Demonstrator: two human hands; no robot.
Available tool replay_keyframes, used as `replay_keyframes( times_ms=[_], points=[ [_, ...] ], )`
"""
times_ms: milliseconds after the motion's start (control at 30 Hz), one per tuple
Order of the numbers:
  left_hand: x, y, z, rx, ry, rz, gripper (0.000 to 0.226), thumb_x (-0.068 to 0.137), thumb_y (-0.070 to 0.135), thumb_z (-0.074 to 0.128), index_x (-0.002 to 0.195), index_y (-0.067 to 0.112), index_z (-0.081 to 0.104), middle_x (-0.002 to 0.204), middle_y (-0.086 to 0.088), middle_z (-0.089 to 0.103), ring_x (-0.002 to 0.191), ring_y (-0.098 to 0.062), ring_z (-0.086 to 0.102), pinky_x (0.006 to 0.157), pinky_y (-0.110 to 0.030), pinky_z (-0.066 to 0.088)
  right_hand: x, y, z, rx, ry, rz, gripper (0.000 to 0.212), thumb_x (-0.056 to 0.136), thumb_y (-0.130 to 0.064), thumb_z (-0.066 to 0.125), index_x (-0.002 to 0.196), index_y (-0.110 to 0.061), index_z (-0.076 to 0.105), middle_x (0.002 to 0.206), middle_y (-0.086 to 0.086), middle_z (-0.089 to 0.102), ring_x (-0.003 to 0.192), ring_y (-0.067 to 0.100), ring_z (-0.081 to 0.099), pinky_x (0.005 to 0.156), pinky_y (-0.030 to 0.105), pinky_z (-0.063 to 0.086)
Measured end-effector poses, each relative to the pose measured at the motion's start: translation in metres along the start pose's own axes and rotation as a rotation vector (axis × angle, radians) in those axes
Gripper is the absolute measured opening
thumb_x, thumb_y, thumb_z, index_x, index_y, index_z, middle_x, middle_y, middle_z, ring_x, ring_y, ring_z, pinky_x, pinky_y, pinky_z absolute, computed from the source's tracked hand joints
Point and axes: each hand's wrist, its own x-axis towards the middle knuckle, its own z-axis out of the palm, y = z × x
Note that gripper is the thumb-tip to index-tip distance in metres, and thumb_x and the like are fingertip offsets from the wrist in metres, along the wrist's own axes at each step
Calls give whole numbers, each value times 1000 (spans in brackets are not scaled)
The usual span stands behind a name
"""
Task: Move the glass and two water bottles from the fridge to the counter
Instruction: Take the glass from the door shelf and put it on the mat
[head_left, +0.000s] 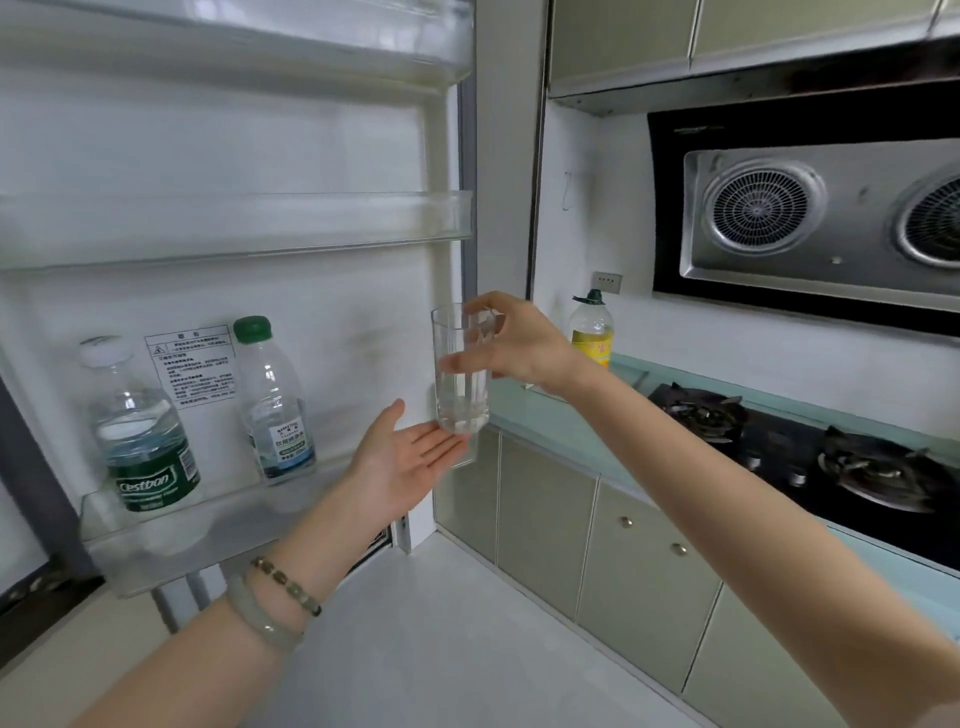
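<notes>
Right hand (511, 345) grips clear cylindrical glass (461, 370) | left hand (402, 460) palm-up beneath

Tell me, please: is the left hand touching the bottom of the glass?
Cannot tell. In the head view the open left hand lies under the glass; its fingertips overlap the base, showing neither gap nor contact plainly.

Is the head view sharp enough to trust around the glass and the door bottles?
Head view: glass in the right hand reads clearly; left hand slightly soft; both bottles motion-blurred, labels partly readable; wide-angle bends the fridge shelf.
</notes>
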Motion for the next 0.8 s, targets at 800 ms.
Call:
replay_keyframes(
  times_ms=[800],
  points=[
    [-7, -278, 210, 296, -625, -698, 72, 100, 44, 38, 142, -12, 26, 105, -29, 58, 99, -37, 58, 97, -47, 42, -287, 108, -228, -280, 705, 531, 79, 58, -32, 91, 127, -18, 54, 106, 0, 69, 98, 17, 68, 89, 44, 55]
  ],
)
